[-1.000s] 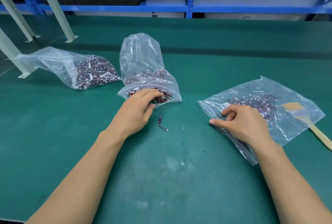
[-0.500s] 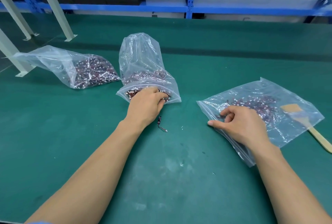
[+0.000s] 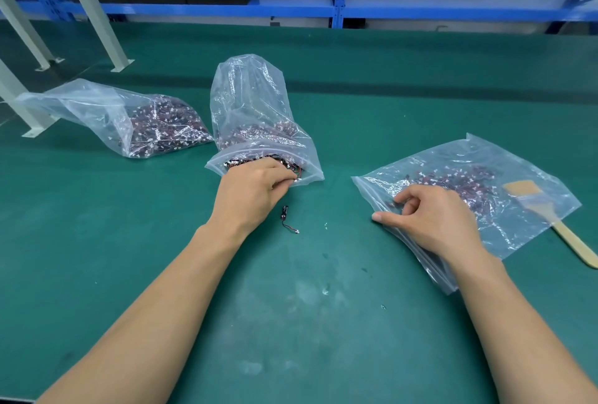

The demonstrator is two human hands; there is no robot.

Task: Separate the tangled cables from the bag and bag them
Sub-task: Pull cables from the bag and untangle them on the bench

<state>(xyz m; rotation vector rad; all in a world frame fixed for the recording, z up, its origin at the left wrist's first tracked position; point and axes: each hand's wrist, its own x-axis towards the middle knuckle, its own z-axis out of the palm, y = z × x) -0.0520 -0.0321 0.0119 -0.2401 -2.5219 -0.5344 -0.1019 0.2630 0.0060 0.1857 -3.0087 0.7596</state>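
Green worktop (image 3: pixel 291 322), left hand (image 3: pixel 252 193) with fingers (image 3: pixel 281 178) curled round tangled cables (image 3: pixel 239 162) inside middle bag (image 3: pixel 249 102), right hand (image 3: pixel 433 219) pinching flat bag (image 3: pixel 517 219) edge.

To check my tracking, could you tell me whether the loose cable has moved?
No; the cable lies where it did, just in front of the middle bag's mouth.

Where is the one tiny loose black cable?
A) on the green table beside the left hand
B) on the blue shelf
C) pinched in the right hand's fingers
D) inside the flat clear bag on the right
A: the tiny black cable with a white plug lies on the green table beside the left hand, which grips tangled cables in the middle clear bag; the right hand pinches only the flat clear plastic bag.
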